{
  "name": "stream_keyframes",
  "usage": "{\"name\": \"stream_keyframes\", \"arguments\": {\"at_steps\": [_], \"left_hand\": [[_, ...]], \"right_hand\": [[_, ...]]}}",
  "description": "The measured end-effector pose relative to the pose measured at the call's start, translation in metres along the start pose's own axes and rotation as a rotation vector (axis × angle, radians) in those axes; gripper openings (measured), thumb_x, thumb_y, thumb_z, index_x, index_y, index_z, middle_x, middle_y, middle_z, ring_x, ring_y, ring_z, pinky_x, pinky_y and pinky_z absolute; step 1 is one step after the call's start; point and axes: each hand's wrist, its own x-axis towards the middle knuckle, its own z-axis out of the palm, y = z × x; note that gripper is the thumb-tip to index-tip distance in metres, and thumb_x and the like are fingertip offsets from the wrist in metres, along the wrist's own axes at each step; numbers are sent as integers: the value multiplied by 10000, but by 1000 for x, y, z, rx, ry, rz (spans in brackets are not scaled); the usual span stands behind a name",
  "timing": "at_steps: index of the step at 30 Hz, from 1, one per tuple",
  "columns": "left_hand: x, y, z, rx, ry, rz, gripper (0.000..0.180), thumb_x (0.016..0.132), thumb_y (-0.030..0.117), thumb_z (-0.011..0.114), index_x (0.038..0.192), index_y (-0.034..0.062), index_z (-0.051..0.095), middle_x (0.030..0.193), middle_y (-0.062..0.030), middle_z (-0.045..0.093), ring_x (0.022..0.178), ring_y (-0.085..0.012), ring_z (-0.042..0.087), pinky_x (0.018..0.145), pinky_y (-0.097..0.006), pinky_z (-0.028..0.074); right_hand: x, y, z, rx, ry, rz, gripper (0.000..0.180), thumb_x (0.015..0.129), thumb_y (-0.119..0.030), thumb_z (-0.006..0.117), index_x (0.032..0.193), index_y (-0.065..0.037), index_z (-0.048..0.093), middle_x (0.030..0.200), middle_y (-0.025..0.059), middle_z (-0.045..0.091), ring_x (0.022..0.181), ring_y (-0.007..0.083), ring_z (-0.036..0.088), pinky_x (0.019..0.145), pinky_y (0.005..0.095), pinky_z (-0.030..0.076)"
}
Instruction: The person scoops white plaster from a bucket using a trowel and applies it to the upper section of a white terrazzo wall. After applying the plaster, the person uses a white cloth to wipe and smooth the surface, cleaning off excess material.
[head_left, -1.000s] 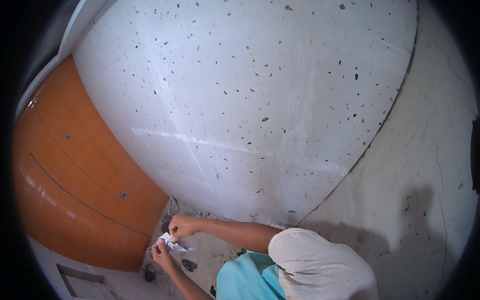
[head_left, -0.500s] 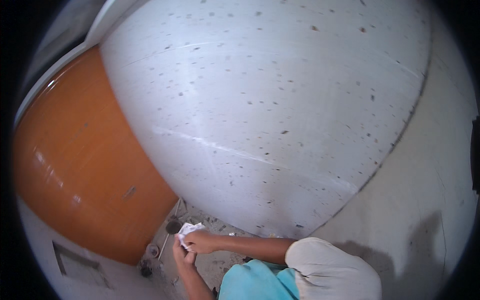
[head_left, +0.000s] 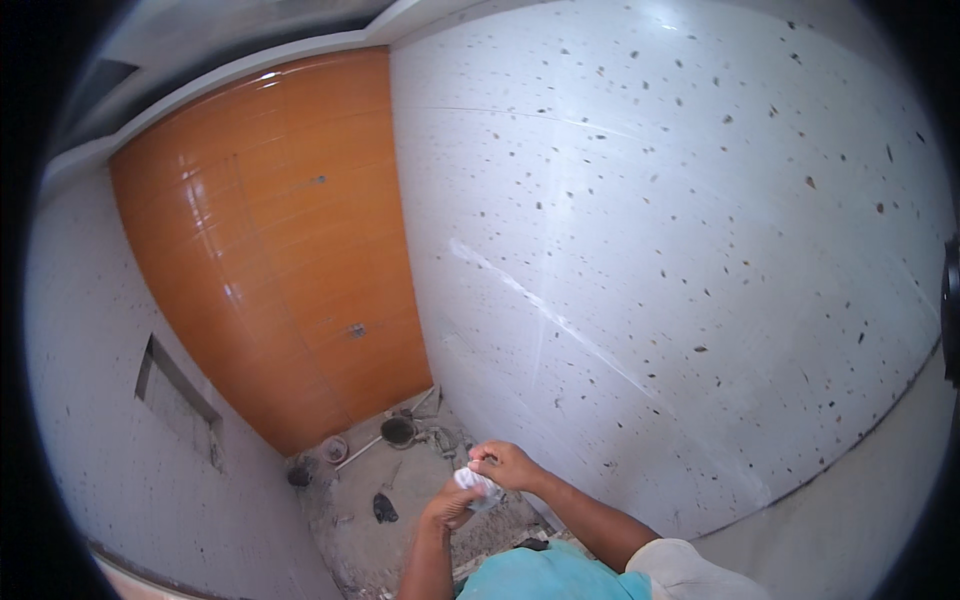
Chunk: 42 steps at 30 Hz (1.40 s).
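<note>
Low in the middle, my left hand [head_left: 450, 503] is closed around a small crumpled white wrapping [head_left: 478, 484] that looks like thin plastic or paper. My right hand [head_left: 508, 465] is right beside it, thumb and fingers pinched together at the wrapping's upper edge. Whatever sits between those fingertips is too small to make out. Both hands are in front of my body, above the dusty floor.
An orange panelled wall [head_left: 290, 260] stands ahead to the left, and a dark-speckled white wall [head_left: 640, 270] runs along the right. On the floor are a dark bucket [head_left: 398, 432], a pale container [head_left: 334, 449], a stick [head_left: 358, 453] and a black object [head_left: 384, 508]. The left wall has a recess [head_left: 180, 400].
My view has swung left, so more of the orange wall and floor shows. My right hand has shifted from over the white wrapping to a pinch at its upper edge; my left still holds it.
</note>
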Motion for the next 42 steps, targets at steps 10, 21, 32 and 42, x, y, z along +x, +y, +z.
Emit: {"name": "stream_keyframes", "arguments": {"at_steps": [10,21,32,42], "left_hand": [[-12,20,51,-127,50,-170,268,805,22,684,1031,89,557,944,-82,637,805,-157,636,553,-233,492],[38,-50,1,1253,674,547,316,830,249,576,1005,-14,559,838,-123,643,703,-290,618,652,-398,500],[-8,22,62,-684,-418,-53,381,901,389,536,974,16,542,683,-5,457,462,-73,400,322,-181,301],[-9,28,59,237,156,-129,339,768,77,624,1053,86,442,831,-50,531,538,-116,470,371,-256,340]], "right_hand": [[9,-34,-10,684,-463,449,377,899,-230,626,1178,19,586,1088,130,637,928,169,615,812,278,497],[14,-10,43,-90,241,52,244,850,-41,593,1079,27,643,1037,147,670,930,187,640,842,291,495],[39,-77,-9,698,-437,113,335,858,-111,643,1139,34,530,947,225,669,871,283,675,832,429,551],[42,-83,7,530,-178,270,283,946,-82,480,1208,25,490,671,80,583,406,72,447,409,245,440]]}}
